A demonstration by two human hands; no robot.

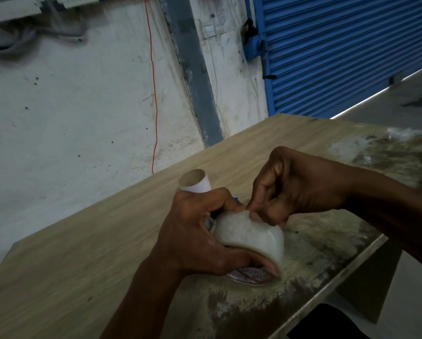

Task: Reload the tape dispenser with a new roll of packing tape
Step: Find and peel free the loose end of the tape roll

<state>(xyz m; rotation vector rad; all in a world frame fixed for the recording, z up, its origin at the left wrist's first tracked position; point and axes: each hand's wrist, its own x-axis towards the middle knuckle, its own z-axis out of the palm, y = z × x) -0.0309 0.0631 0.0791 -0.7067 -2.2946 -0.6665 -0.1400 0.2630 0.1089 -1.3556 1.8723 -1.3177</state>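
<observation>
Tape roll (250, 234) gripped in L hand (200, 237), R hand (295, 184) pinching its top.

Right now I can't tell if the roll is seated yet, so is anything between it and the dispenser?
Cannot tell. The left hand wraps the tape roll and hides most of the dispenser; the right hand picks at the roll's top. An empty core stands behind, clear of them.

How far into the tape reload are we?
Looks done: an empty core stands aside on the table. In hand: left hand grips the new roll; right hand picks at its top, probably finding the end. Left: threading; dispenser barely visible.
</observation>
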